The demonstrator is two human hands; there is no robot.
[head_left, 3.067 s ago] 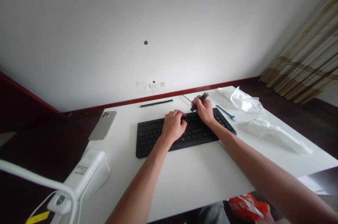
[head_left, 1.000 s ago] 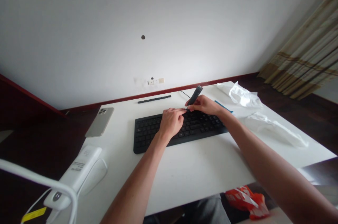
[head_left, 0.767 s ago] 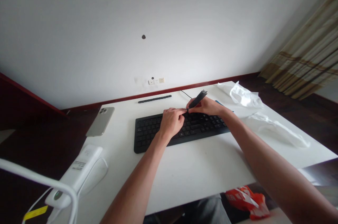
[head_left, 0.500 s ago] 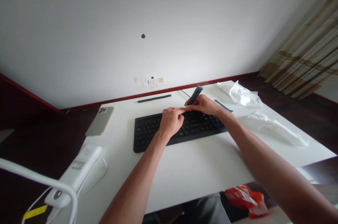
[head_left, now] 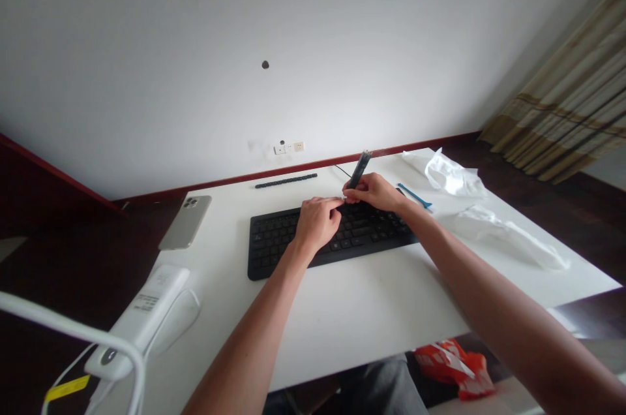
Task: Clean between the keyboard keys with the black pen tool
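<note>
A black keyboard [head_left: 359, 246] lies across the white table before me. My right hand [head_left: 370, 193] is closed around a dark stick-shaped tool [head_left: 360, 169], which stands nearly upright over the keyboard's back edge. Its exact kind is not clear, and its lower end is hidden among the fingers. My left hand [head_left: 319, 220] rests on the middle of the keyboard, index finger stretched toward the tool's lower end, nothing visible in its grasp. Behind the keyboard lies a row of small black pieces [head_left: 286, 181] that look like keycaps. Right of my right hand is a thin blue tool [head_left: 415, 196].
A phone [head_left: 186, 222] lies face down at the left, with a white power strip [head_left: 139, 320] and its cable nearer me. Crumpled white wrapping [head_left: 452, 177] covers part of the right side. Below the front edge is a red plastic bag [head_left: 454, 366].
The dark tool has shifted slightly left and stands a little steeper in my right hand. My left hand has barely moved.
</note>
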